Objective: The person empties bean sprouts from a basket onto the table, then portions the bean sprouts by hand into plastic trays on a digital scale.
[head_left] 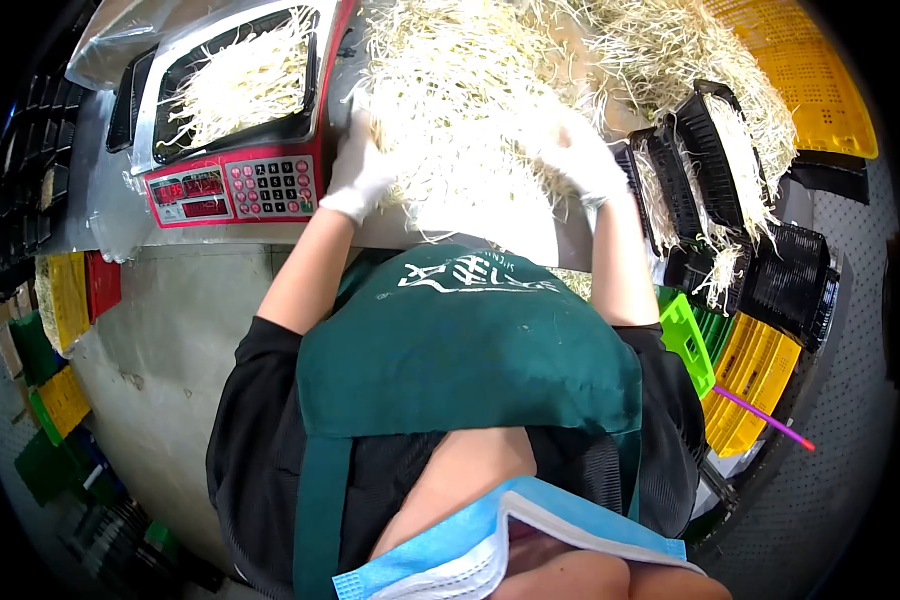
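Observation:
A bright heap of bean sprouts (pixel 450 110) lies on the metal table between my hands. My left hand (pixel 362 168), in a white glove, is at the heap's left edge beside the scale, with its fingers stretched forward along the sprouts. My right hand (pixel 578 158), also gloved, rests against the heap's right side. Its fingers look spread into the sprouts, though glare washes out their tips. On the red scale (pixel 232 190) sits a black tray (pixel 313 85) filled with sprouts (pixel 245 85). The scale's red digits are lit but too small to read surely.
More sprouts (pixel 660 50) are piled at the back right. Black trays (pixel 705 150) holding sprouts stand on edge near my right hand, with stacked black trays (pixel 795 280) beyond. A yellow crate (pixel 810 70) is at the far right. Black trays (pixel 35 170) line the left side.

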Available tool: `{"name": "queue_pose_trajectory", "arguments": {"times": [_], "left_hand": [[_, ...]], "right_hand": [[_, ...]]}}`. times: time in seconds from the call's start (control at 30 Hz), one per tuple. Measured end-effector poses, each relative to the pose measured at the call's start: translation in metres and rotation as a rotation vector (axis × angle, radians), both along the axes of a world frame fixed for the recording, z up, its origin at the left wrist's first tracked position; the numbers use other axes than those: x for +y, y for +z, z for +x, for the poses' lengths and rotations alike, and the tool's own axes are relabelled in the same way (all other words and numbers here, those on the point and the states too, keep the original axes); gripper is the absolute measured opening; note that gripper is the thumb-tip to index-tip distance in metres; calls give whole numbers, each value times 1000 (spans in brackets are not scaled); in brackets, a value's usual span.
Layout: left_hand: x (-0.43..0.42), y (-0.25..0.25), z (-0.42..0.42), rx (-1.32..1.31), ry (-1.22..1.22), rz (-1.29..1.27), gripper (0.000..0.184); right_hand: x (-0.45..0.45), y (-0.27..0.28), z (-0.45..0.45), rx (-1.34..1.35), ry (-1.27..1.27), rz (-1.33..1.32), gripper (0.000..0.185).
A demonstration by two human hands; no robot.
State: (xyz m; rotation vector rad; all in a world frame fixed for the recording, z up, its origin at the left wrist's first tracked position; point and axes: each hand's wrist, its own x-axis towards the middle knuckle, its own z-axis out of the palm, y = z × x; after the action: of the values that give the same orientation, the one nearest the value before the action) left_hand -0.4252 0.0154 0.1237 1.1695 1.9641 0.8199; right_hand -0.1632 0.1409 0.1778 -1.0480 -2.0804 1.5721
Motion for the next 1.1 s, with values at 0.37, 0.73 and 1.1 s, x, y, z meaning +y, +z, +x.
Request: {"name": "queue_pose_trajectory", "arguments": {"times": [0.37, 0.73, 1.1], "left_hand": [[-15, -21, 21, 546, 11, 243, 91], [3, 24, 20, -861, 149, 358, 39], [-5, -10, 30, -442, -336, 373, 41]], "right_hand": [[1, -48, 4, -103, -228, -468, 83], [5, -19, -21, -28, -103, -17, 89], [-68, -42, -77, -298, -189, 816, 86]]}}
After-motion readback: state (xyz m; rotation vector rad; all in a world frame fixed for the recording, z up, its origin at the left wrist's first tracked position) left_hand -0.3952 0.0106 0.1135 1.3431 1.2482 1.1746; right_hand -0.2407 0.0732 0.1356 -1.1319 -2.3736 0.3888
